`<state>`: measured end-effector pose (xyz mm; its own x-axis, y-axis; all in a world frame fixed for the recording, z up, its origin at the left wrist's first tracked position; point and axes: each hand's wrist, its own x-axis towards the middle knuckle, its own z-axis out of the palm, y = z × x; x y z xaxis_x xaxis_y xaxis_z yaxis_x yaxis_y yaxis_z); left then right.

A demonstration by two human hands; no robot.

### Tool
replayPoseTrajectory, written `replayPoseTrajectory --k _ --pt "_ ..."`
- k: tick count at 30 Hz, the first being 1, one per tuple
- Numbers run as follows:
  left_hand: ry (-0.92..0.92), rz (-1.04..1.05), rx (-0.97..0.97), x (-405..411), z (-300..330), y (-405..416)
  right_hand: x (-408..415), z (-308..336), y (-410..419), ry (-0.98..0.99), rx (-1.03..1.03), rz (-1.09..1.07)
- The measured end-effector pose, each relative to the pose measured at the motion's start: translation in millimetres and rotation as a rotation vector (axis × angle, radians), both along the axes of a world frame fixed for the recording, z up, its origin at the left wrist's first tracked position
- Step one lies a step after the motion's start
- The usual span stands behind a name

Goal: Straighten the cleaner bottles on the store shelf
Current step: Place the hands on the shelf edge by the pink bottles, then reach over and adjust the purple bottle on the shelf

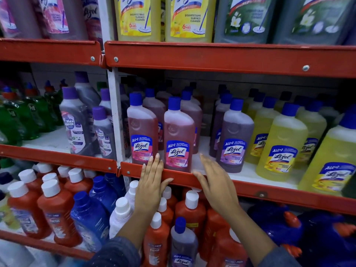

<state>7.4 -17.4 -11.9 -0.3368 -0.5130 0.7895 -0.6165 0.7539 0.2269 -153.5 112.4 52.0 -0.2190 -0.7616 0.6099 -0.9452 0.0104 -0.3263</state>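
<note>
Two pink bottles (160, 132) stand upright at the middle shelf's red lip (250, 186), beside a purple bottle (234, 136) and yellow bottles (281, 143). Left hand (151, 178), fingers flat together, seems to touch one. Right hand (215, 180) hovers empty, loosely spread.

The red metal middle shelf (221, 182) with a white board carries upright plastic bottles: two pink blue-capped cleaner bottles (142, 130) at its front, a purple cleaner bottle (234, 137) at their 3 o'clock, translucent yellow bottles (281, 143) farther toward 3 o'clock.
</note>
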Motion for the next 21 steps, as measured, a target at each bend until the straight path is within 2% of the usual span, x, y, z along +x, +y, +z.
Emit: replayPoseTrajectory --k 2,4,7,11,17,21 --pt "0.002 -0.002 0.004 0.3 -0.6 0.3 -14.6 -9.9 14.8 0.135 -0.039 -0.079" --pt "0.005 0.002 0.004 1.3 -0.7 0.5 -31.0 -14.8 25.9 0.111 -0.056 -0.155" --pt "-0.01 0.012 0.016 1.8 -1.3 0.8 -51.5 -10.3 34.3 -0.07 -0.089 -0.224" --pt "-0.026 0.025 0.018 1.6 -1.7 1.6 -71.4 15.6 25.9 -0.341 -0.181 -0.19" --pt "0.003 0.015 0.012 1.0 -0.6 2.8 -97.9 37.8 4.9 -0.921 -0.126 0.066" --pt "-0.014 0.018 0.003 0.8 -1.2 2.2 -103.6 42.8 6.5 -0.966 -0.109 0.153"
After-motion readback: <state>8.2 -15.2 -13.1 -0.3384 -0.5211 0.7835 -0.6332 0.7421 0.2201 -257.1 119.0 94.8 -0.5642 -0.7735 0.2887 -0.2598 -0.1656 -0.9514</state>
